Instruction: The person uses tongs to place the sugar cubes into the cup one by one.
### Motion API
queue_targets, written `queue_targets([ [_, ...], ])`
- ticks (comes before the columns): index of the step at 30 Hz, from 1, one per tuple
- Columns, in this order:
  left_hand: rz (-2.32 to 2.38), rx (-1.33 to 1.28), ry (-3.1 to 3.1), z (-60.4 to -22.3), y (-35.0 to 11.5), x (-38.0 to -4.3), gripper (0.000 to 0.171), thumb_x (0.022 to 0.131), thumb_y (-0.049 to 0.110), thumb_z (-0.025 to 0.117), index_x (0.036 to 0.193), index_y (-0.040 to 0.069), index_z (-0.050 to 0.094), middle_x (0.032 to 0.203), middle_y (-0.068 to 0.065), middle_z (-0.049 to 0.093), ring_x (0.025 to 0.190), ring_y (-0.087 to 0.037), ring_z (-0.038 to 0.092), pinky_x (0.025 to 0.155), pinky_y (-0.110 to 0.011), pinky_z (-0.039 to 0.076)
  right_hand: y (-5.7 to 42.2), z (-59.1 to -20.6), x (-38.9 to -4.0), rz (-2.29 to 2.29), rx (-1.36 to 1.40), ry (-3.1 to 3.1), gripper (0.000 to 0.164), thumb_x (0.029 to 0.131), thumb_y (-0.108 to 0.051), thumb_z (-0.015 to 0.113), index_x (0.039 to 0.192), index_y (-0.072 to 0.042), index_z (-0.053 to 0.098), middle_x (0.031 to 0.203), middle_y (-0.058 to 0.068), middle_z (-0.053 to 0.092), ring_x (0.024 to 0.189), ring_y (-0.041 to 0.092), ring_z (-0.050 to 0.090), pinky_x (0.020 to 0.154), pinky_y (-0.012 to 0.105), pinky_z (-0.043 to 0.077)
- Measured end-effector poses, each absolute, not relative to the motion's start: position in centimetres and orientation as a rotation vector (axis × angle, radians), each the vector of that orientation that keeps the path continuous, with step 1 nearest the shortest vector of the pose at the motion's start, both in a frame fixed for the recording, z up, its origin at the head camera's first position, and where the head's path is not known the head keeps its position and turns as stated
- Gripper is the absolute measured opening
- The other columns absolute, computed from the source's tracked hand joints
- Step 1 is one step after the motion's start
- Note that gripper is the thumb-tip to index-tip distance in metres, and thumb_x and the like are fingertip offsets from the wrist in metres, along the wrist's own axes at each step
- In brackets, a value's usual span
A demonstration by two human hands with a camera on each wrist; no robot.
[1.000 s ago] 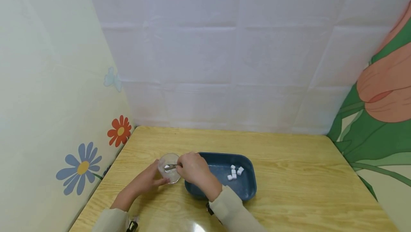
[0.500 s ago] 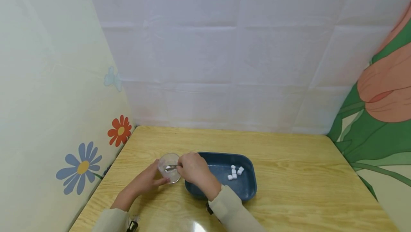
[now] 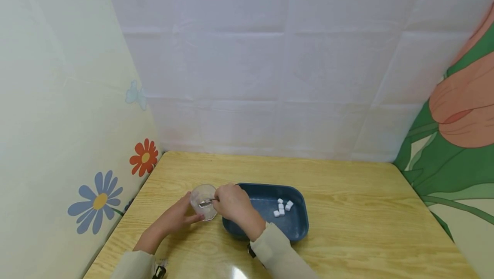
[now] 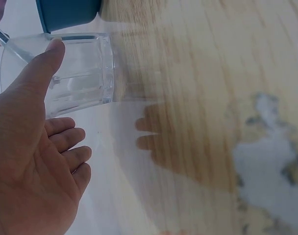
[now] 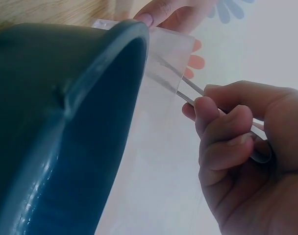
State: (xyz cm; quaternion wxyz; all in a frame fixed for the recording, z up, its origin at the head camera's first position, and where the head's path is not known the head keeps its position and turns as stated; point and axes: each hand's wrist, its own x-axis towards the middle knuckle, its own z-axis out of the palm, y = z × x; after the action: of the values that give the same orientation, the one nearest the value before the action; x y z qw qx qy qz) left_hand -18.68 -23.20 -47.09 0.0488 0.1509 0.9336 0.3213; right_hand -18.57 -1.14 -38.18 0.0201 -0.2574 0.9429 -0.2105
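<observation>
A clear glass point(image 3: 202, 213) stands on the table left of the blue tray. Round its left side my left hand point(image 3: 175, 215) holds it; in the left wrist view the thumb point(image 4: 46, 61) lies along the glass wall. My right hand point(image 3: 233, 202) grips slim metal tongs point(image 5: 190, 88) above the tray's left end. The tongs' two arms reach through the mouth of the glass, their tips inside it. Whether anything is between those tips is too small to tell. Several small white cubes point(image 3: 281, 206) lie in the tray, right of the right hand.
The blue tray point(image 3: 302, 223) has raised walls and sits right beside the glass, under the right forearm. The wooden table point(image 3: 359, 210) extends to the right. A white sheet point(image 3: 270, 77) hangs behind, and flower-printed sheets flank both sides.
The tongs' tips have shifted slightly inside the glass, and the white patch at them shows less. My right hand has moved barely; the left hand, glass and tray stay put.
</observation>
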Motion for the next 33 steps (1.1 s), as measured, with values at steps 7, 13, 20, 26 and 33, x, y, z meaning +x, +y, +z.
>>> queue_targets([
  [7,0.974,0.463,2.853,-47.2,-23.2,-18.6,0.081,0.080,0.044,0.071,0.145,0.014,0.032,0.147,-0.012,0.036,0.138,-0.039,0.022,0.108,-0.057,0.025,-1.0,-37.9,-18.4,-0.657,-0.767,2.916,0.033,0.088,-0.019,0.059,0.055,-0.021,0.059,0.042,-0.009,0.045,0.037,0.008,0.037,0.036,0.023,0.029],
  [13,0.981,0.441,2.837,-47.1,-23.1,-18.6,0.082,0.080,0.045,0.070,0.146,0.016,0.030,0.148,-0.013,0.034,0.138,-0.039,0.022,0.108,-0.058,0.024,-0.8,-37.6,-18.3,-0.677,-0.738,2.910,0.024,0.089,-0.020,0.058,0.068,-0.020,0.069,0.049,-0.009,0.050,0.039,0.008,0.040,0.037,0.024,0.031],
  [20,0.958,0.404,2.840,-47.0,-23.0,-18.7,0.085,0.079,0.048,0.069,0.146,0.015,0.029,0.149,-0.018,0.031,0.137,-0.040,0.023,0.107,-0.058,0.025,0.3,-36.7,-18.2,-0.711,-0.752,2.944,0.023,0.089,-0.019,0.058,0.068,-0.022,0.065,0.050,-0.008,0.047,0.042,0.008,0.034,0.038,0.023,0.027],
  [26,0.952,0.378,2.847,-47.0,-23.0,-18.7,0.089,0.077,0.050,0.070,0.146,0.011,0.028,0.148,-0.021,0.030,0.137,-0.040,0.025,0.107,-0.058,0.025,2.0,-36.0,-18.4,-0.729,-0.756,2.975,0.017,0.091,-0.022,0.058,0.079,-0.021,0.070,0.057,-0.011,0.052,0.045,0.006,0.040,0.043,0.022,0.031],
  [33,0.938,0.375,2.856,-47.2,-23.1,-18.7,0.092,0.077,0.050,0.070,0.146,0.008,0.028,0.148,-0.021,0.031,0.137,-0.040,0.025,0.108,-0.057,0.024,3.8,-35.5,-18.6,-0.782,-0.684,2.964,0.015,0.092,-0.025,0.059,0.094,-0.019,0.072,0.080,-0.007,0.065,0.055,0.004,0.050,0.049,0.023,0.041],
])
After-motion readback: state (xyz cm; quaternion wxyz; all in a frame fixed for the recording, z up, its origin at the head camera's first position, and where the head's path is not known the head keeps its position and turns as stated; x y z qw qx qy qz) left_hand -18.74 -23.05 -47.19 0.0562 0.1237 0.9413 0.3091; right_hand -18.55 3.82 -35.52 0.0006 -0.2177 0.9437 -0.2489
